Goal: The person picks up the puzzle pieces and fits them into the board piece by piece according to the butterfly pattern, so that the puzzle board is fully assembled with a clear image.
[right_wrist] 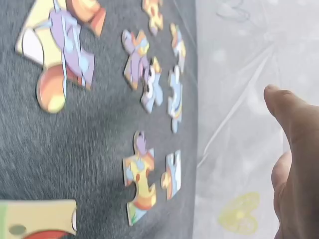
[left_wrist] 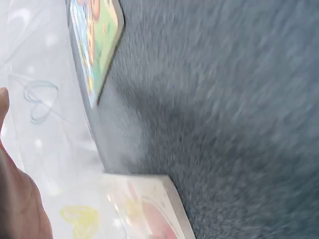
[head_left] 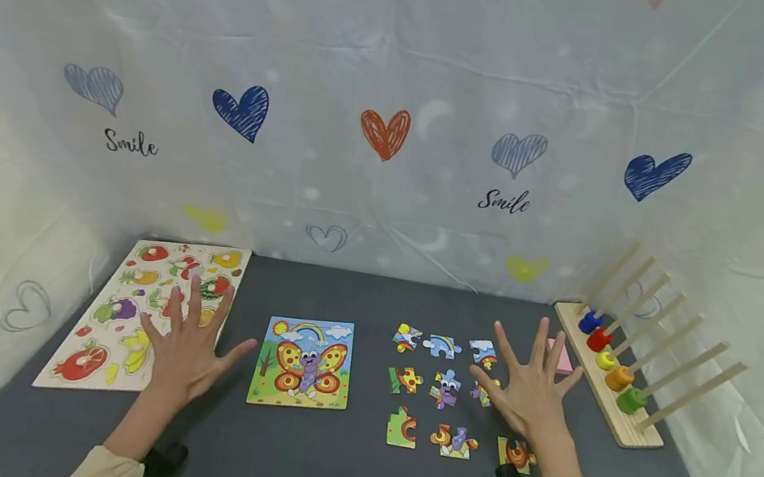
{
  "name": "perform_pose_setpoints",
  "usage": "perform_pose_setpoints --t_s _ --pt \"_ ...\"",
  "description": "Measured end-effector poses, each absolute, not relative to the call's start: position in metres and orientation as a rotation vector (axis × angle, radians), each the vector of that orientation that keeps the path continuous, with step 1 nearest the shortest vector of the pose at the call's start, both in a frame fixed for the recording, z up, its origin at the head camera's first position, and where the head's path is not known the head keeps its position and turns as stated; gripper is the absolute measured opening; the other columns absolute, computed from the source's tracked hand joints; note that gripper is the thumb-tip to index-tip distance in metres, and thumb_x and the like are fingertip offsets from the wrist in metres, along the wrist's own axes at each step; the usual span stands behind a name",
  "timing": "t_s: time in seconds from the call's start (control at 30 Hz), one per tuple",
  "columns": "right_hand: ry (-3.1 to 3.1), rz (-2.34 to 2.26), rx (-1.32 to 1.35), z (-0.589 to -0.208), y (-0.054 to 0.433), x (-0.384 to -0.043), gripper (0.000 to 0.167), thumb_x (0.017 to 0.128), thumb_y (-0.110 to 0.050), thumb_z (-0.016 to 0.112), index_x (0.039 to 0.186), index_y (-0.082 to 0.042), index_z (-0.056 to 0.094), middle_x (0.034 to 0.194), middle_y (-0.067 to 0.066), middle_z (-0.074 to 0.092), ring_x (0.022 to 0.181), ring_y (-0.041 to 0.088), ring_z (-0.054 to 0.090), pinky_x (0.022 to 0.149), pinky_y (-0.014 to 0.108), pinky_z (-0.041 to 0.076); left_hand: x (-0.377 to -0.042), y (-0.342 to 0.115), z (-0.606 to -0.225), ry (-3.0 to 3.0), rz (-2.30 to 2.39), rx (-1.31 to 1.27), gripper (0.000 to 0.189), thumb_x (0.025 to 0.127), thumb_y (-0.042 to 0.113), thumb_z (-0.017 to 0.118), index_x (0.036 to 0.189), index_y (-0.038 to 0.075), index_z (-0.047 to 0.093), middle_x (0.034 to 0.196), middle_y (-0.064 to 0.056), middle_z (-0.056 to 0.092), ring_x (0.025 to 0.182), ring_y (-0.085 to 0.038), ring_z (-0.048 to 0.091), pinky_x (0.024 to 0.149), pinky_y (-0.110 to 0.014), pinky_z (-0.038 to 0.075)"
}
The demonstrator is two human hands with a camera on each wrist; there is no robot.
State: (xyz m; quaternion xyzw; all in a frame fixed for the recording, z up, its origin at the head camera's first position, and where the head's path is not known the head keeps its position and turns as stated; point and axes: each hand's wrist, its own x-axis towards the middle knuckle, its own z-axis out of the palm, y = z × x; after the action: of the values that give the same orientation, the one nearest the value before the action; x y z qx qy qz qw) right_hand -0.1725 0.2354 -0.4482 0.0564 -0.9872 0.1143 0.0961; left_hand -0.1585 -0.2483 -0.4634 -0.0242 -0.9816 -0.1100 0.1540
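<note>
My left hand [head_left: 188, 350] is spread with straight fingers, held over the right edge of a wooden fruit board [head_left: 129, 382]. To its right lies a square butterfly picture board [head_left: 302, 363]. My right hand [head_left: 531, 386] is also spread, holding nothing, above the right side of several loose jigsaw pieces set out in rows. Among these are a purple middle piece [head_left: 445, 389], a rainbow piece [head_left: 442, 347] and a green corner piece [head_left: 403, 427]. An orange-and-yellow corner piece [head_left: 516, 455] lies near the right wrist, and another piece [head_left: 483, 392] is partly hidden by the thumb.
A wooden peg rack [head_left: 615, 377] with coloured rings stands at the far right. Partly behind the right hand is a pink flat item [head_left: 562, 357]. A white curtain [head_left: 371, 212] printed with hearts closes off the back and sides of the dark table [head_left: 321, 466].
</note>
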Motion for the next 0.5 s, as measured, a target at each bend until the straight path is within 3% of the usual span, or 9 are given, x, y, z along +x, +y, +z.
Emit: perform_pose_setpoints --t_s 0.13,0.27,0.5 --pt "-2.928 0.365 0.215 -0.447 0.229 -0.170 0.083 0.087 -0.068 0.048 0.154 -0.033 0.014 0.156 0.018 -0.022 0.138 0.042 -0.023 0.093 0.079 -0.003 -0.149 -0.238 -0.460 -2.927 -0.478 -0.133 0.090 0.087 0.061 0.054 0.156 0.023 0.011 0.158 -0.022 0.002 0.139 -0.051 0.009 0.098 -0.075 0.008" --pt "-2.926 0.443 0.313 -0.450 0.223 -0.173 0.083 0.088 -0.063 0.052 0.155 -0.028 0.017 0.158 0.018 -0.012 0.141 0.041 -0.016 0.101 0.072 0.001 -0.146 -0.230 -0.461 -2.993 -0.860 -0.251 0.086 0.086 0.044 0.068 0.153 0.011 0.024 0.152 -0.027 0.024 0.134 -0.051 0.027 0.097 -0.067 0.029" --pt "-2.858 0.913 0.567 -0.464 0.207 -0.195 0.077 0.092 -0.043 0.061 0.154 -0.016 0.023 0.159 0.018 0.010 0.144 0.040 0.002 0.102 0.070 0.016 -0.154 -0.227 -0.475 -3.026 -1.206 -0.525 0.094 0.071 0.028 0.086 0.143 -0.008 0.036 0.148 -0.029 0.028 0.130 -0.046 0.037 0.093 -0.044 0.045"
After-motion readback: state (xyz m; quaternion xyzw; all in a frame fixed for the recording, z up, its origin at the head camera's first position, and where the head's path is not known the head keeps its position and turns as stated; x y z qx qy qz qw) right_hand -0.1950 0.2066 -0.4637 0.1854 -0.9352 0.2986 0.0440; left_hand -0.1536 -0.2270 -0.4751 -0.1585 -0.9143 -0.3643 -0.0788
